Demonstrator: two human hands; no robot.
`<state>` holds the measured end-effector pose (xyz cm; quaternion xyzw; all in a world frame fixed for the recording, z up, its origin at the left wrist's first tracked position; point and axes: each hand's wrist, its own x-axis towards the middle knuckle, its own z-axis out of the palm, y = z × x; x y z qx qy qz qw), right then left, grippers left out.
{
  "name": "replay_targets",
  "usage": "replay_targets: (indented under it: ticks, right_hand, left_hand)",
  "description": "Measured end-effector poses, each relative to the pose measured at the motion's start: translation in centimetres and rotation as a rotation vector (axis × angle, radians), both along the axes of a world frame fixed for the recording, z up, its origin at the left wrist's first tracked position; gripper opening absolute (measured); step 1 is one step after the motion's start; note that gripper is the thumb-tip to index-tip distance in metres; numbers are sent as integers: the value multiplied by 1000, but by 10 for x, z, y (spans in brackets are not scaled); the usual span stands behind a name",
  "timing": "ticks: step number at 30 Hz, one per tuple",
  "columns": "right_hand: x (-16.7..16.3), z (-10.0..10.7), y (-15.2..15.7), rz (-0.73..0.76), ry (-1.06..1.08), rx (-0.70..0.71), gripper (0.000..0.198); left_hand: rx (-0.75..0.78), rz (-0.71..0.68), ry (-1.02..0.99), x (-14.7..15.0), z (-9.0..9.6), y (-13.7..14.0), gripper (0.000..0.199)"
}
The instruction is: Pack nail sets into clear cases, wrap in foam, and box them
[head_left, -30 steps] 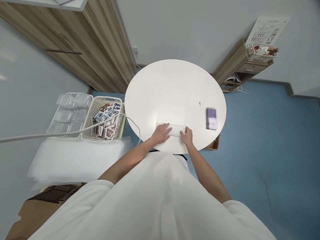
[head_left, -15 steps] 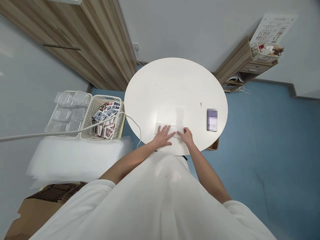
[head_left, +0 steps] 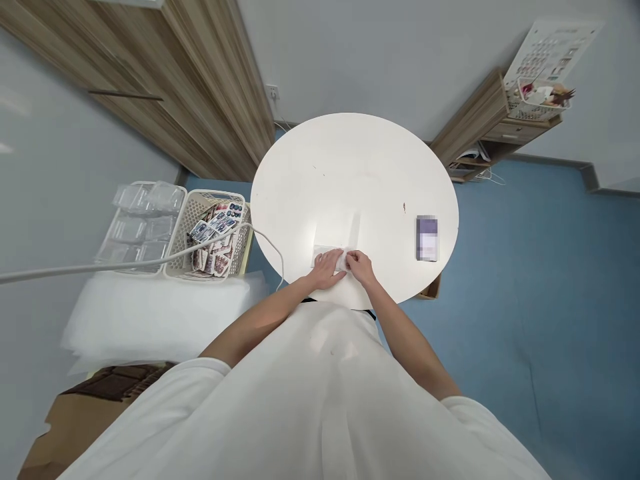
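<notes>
Head view: a narrow, flat strip of thin white translucent material [head_left: 341,263] is laid crosswise on the round white surface [head_left: 345,160], close to its near edge and partly covered by both hands. A folding or smoothing step seems to be in hand at the strip's right end. The left hand [head_left: 327,268] is spread palm-down over the strip, pressed flat rather than clenched. The right hand [head_left: 359,267] is curled, and the strip's right end appears to be pinched between thumb and fingers just beside the left fingertips. For the next move, steady pressure from the left hand and a small, precise motion of the right fingertips are probably called for, so that slipping is avoided. Both forearms are angled inward from the body, the hands nearly touching.
</notes>
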<state>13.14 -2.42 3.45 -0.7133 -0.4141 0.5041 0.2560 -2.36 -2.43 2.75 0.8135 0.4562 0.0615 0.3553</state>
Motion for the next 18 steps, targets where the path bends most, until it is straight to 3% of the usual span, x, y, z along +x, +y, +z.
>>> replay_targets:
  ticks: [6,11,14,16,18]
  right_hand:
    - [10,-1,1,157,-32,12,30]
    - [25,5,-3,436,-396,175,47]
    - [22,7,-5,674,-546,156,61]
    - [15,6,-4,773,-612,127,63]
    - [9,5,-2,800,-653,114,64]
  left_hand:
    - [191,-127,94,-2,4,-7,58]
    - [248,-163,156,-7,0,-15,52]
    - [234,-182,151,-11,0,-15,52]
    - [208,-170,143,-15,0,-17,52]
    - [163,-38,145,-19,-2,-21,54]
